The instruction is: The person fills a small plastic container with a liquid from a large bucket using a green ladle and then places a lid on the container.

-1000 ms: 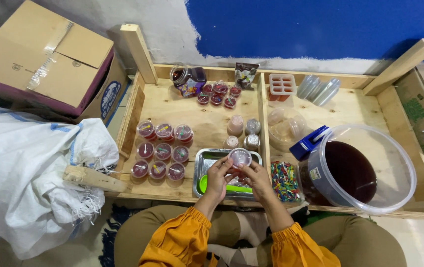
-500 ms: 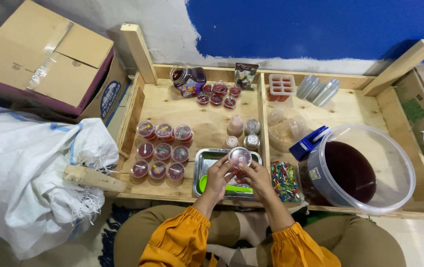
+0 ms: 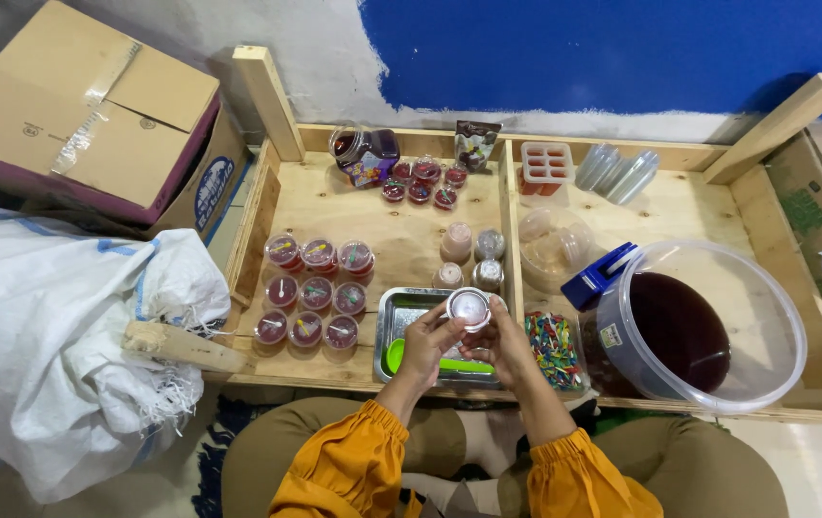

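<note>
On the wooden tabletop [image 3: 411, 235], nine filled red cups [image 3: 315, 291] stand at 9 o'clock from the hands. The left hand [image 3: 427, 341] and right hand [image 3: 505, 342] both hold a small lidded cup [image 3: 469, 308] above the metal tray [image 3: 401, 321]. A big tub [image 3: 704, 326] stands at 3 o'clock.

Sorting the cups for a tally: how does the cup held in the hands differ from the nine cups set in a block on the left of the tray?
The held cup looks pale pinkish-white on top; the nine cups show dark red filling. The held cup is lifted over the metal tray between the left hand and right hand; the nine cups stand in rows on the wood. Both are small round clear cups.
</note>
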